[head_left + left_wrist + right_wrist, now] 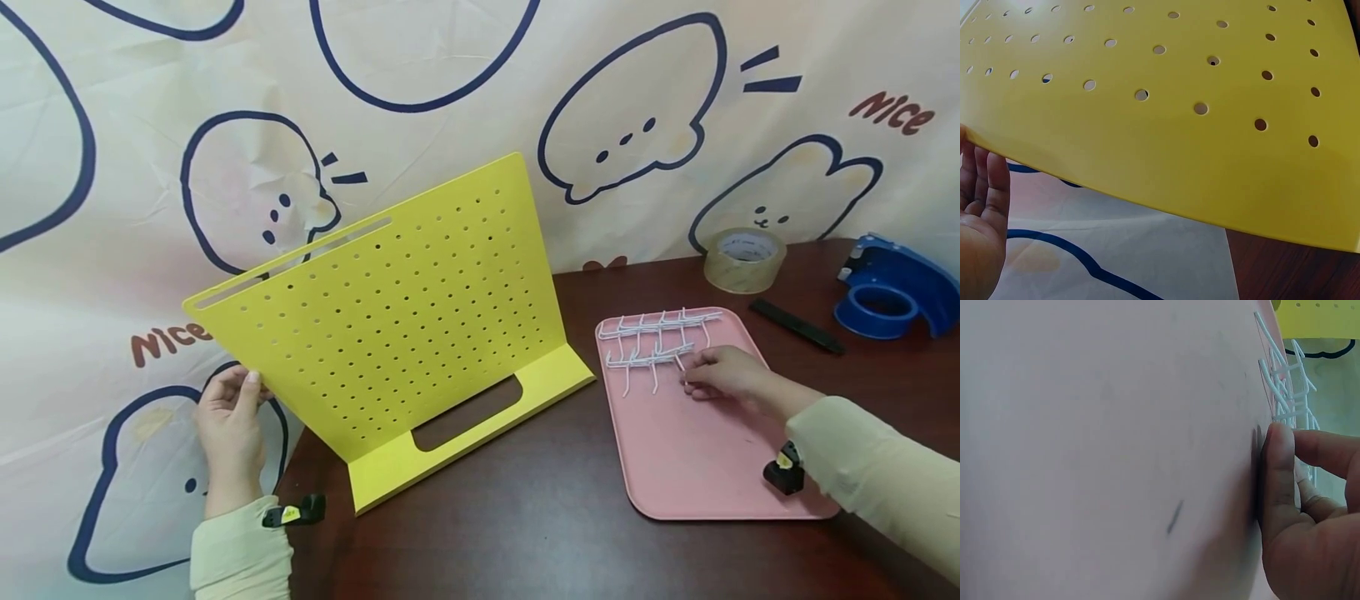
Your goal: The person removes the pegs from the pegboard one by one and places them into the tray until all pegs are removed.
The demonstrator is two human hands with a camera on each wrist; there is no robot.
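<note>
A yellow pegboard (414,312) with a bent lower lip stands tilted on the dark table. My left hand (234,425) grips its left edge, thumb on the front face; the left wrist view shows the fingers (999,187) behind that edge. To the right, white wire hooks (651,358) lie in two rows at the far end of a pink tray (697,458). With thumb and index finger, my right hand (727,375) pinches the right end of the nearer row. In the right wrist view the fingertips cover part of the white wire (1282,394).
Beyond the tray stand a roll of clear tape (738,277) and a blue tape dispenser (917,279). A flat black strip (797,326) lies between them and the tray. Behind the table hangs a cloth (450,137) printed with cartoon outlines.
</note>
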